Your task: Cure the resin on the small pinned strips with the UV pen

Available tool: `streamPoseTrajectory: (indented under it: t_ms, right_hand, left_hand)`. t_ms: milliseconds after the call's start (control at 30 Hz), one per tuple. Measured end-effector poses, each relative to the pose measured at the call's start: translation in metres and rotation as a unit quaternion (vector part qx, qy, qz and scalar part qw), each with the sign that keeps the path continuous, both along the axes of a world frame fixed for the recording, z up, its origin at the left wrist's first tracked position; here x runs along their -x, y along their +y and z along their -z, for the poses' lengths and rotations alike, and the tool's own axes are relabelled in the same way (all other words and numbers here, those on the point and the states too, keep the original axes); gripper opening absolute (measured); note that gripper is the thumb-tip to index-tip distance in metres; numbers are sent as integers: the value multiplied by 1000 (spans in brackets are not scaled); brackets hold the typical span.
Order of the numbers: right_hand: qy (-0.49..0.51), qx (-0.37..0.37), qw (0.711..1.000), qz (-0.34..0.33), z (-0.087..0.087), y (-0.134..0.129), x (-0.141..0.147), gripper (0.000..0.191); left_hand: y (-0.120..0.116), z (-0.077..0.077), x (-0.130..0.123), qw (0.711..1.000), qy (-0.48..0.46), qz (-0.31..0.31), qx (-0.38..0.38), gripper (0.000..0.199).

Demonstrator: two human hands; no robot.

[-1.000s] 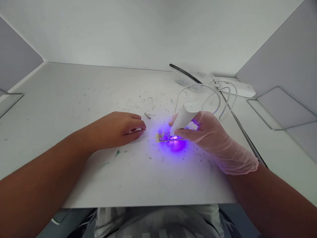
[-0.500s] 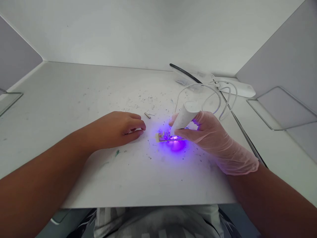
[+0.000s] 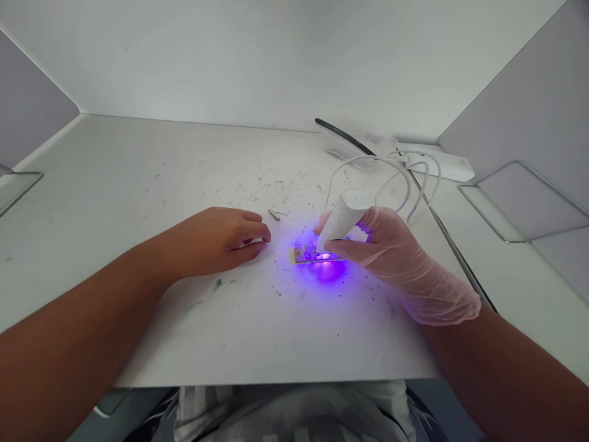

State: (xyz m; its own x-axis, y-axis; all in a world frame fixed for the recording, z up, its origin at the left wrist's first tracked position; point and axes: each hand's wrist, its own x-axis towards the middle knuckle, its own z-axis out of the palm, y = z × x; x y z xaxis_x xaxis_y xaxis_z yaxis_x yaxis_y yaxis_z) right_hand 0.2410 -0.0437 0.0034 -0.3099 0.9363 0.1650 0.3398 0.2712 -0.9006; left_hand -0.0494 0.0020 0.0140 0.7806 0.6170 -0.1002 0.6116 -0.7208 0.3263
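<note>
My right hand (image 3: 391,252), in a thin pinkish see-through glove, grips a white corded lamp (image 3: 346,215) tilted over the table. Its violet glow falls on a small flat strip (image 3: 301,253) with a pale left end, which lies under the lamp's tip and is partly hidden by it. Bare, my left hand (image 3: 230,239) rests on the white tabletop left of the strip, its fingers loosely curled together with nothing in them. A short metal cylinder (image 3: 273,214) lies just beyond its fingertips.
Dark crumbs dot the white table (image 3: 115,184). Behind the lamp lie a black-edged curved item (image 3: 345,134), clear plastic packets (image 3: 343,153) and a looped white cable (image 3: 409,184). A white power strip (image 3: 444,164) sits back right. Wire frames (image 3: 518,239) stand at both sides.
</note>
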Motion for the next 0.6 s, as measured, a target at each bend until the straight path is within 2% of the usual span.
streamPoseTrajectory:
  t_ms: [600]
  right_hand:
    - [-4,-6,1000,-6,0,0,-1,14]
  left_hand:
    - [0,0,0,1000,10,-2,3,39]
